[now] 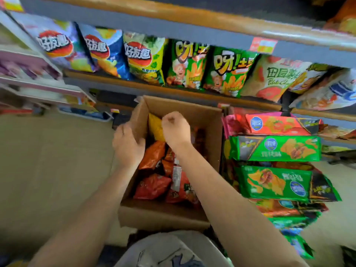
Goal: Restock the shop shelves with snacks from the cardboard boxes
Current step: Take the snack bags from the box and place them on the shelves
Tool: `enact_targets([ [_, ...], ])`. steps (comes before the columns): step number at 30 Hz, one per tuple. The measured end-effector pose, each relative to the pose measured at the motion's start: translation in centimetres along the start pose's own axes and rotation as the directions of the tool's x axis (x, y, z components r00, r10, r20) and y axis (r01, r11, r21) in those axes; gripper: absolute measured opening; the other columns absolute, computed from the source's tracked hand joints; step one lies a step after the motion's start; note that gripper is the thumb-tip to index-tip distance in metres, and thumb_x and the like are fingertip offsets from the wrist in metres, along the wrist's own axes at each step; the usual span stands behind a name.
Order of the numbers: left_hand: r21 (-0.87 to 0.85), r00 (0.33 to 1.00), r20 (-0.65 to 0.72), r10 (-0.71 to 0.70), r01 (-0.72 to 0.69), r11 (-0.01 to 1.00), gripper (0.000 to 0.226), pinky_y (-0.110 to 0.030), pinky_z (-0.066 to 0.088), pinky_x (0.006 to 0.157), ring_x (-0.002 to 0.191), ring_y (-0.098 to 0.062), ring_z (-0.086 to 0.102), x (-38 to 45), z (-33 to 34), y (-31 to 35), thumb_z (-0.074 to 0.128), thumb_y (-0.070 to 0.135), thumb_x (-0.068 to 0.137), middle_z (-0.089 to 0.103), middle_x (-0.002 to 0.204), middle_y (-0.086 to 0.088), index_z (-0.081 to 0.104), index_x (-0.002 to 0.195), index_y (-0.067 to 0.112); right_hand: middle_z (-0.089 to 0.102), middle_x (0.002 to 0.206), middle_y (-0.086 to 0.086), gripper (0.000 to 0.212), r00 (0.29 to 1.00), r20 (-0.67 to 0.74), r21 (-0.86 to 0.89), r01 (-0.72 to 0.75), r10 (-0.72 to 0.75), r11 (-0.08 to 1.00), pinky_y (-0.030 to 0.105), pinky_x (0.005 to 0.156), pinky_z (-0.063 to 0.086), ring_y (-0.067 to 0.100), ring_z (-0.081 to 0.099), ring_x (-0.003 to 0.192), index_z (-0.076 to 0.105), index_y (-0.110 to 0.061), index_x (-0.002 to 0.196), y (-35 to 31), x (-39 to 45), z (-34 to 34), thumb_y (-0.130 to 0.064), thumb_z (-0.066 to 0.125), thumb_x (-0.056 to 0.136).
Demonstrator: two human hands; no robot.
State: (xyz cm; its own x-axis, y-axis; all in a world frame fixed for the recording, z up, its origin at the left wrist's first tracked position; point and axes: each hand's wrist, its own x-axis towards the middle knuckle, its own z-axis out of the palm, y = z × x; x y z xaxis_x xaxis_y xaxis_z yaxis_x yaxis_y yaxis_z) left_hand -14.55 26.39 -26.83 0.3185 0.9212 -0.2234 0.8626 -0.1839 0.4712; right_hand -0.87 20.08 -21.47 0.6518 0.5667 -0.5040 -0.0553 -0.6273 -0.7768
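The box (pixel 169 212) stands open on the floor below the lower shelf (pixel 173 93), holding orange bags (pixel 152 155) and one yellow bag (pixel 155 128) at its far end. The right hand (pixel 176 130) is over the yellow bag, fingers curled in; whether they pinch the bag's top cannot be told. The left hand (pixel 128 143) is at the box's left wall, fingers bent at the flap; a firm grip is not confirmed. Judgement: the step is drawing a bag out. Recommended: steady the wall with the left hand, take the bag by its sealed top edge and lift straight up, so neighbouring bags are not dragged or crushed. Green packs (pixel 275 149) are stacked just right of the box. Chip bags (pixel 144 56) line the shelf above.
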Motion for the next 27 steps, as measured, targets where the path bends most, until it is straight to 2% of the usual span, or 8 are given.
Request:
enact_targets([
  [2,-0.098,0.968,0.158,-0.194,0.211,0.973,0.063,-0.047,0.047,0.095,0.117,-0.039,0.056,-0.6,1.1,-3.6,0.068,0.033,0.083,0.059,0.126,-0.017,0.046,0.138,0.012,0.062,0.117,0.014,0.026,0.987,-0.043,-0.104,-0.157,0.153,0.982,0.038,0.086,0.050,0.032,0.061,0.104,0.054,-0.013,0.116,5.5,0.4,3.2,-0.021,0.056,0.090],
  [5,-0.147,0.908,0.357,-0.220,0.287,0.947,0.060,-0.044,0.051,0.091,0.108,-0.034,0.064,-1.3,2.9,-7.6,0.063,0.052,0.085,0.065,0.120,-0.009,0.049,0.134,0.018,0.041,0.141,0.021,0.057,0.921,-0.172,-0.324,-0.388,0.350,0.863,0.043,0.104,0.043,0.037,0.044,0.130,0.035,-0.005,0.139,11.8,-0.2,4.8,-0.024,0.061,0.092],
  [10,-0.126,0.937,0.299,-0.181,0.227,0.966,0.044,-0.033,0.044,0.079,0.104,-0.033,0.064,-1.0,3.8,-8.5,0.061,0.046,0.093,0.068,0.112,-0.010,0.057,0.123,0.015,0.019,0.155,0.024,0.099,0.850,-0.319,-0.473,-0.526,0.419,0.707,0.047,0.108,0.037,0.039,0.027,0.140,0.009,-0.008,0.154,17.8,-1.0,5.2,-0.044,0.071,0.086],
  [13,-0.146,0.938,0.300,-0.173,0.224,0.964,0.059,-0.034,0.045,0.086,0.112,-0.029,0.061,-1.1,3.9,-8.7,0.063,0.048,0.091,0.063,0.125,-0.008,0.048,0.138,0.015,0.021,0.153,0.025,0.124,0.789,-0.280,-0.410,-0.613,0.547,0.675,0.051,0.106,0.037,0.042,0.031,0.138,-0.005,-0.020,0.156,19.2,-1.1,5.6,-0.054,0.080,0.074],
  [17,-0.185,0.949,0.292,-0.118,0.177,0.967,0.071,-0.039,0.046,0.097,0.122,-0.027,0.053,-2.1,3.1,-8.9,0.065,0.043,0.090,0.049,0.139,-0.009,0.035,0.148,0.015,0.027,0.152,0.021,0.122,0.784,-0.272,-0.369,-0.620,0.558,0.692,0.053,0.108,0.036,0.042,0.033,0.138,-0.003,-0.023,0.156,19.6,-0.2,4.5,-0.051,0.082,0.073],
  [20,-0.129,0.985,0.150,0.082,-0.063,0.990,0.056,-0.037,0.044,0.099,0.125,-0.023,0.044,-3.7,1.3,-8.6,0.061,0.038,0.092,0.044,0.137,-0.007,0.042,0.141,0.018,0.038,0.147,0.014,0.113,0.847,-0.267,-0.221,-0.518,0.459,0.826,0.055,0.107,0.041,0.038,0.043,0.133,0.011,-0.028,0.155,18.9,0.0,3.1,-0.042,0.086,0.071],
  [23,-0.167,0.962,0.129,0.241,-0.218,0.962,0.020,-0.024,0.046,0.082,0.101,-0.011,0.055,-4.4,-0.5,-7.9,0.059,0.030,0.094,0.059,0.108,0.004,0.065,0.111,0.021,0.054,0.132,0.004,0.105,0.901,-0.201,0.131,-0.364,0.384,0.922,0.047,0.096,0.053,0.026,0.060,0.115,0.023,-0.026,0.149,16.7,-1.0,1.5,-0.027,0.090,0.068],
  [27,-0.495,0.844,0.536,0.025,0.289,0.820,0.008,-0.028,0.054,0.070,0.086,-0.014,0.068,-3.7,-0.9,-5.1,0.063,0.035,0.094,0.069,0.090,0.008,0.066,0.091,0.030,0.065,0.129,0.011,0.094,0.933,0.120,0.586,-0.343,0.340,0.734,0.044,0.094,0.055,0.026,0.066,0.112,0.042,-0.010,0.141,13.5,-2.3,-0.2,-0.034,0.089,0.064],
])
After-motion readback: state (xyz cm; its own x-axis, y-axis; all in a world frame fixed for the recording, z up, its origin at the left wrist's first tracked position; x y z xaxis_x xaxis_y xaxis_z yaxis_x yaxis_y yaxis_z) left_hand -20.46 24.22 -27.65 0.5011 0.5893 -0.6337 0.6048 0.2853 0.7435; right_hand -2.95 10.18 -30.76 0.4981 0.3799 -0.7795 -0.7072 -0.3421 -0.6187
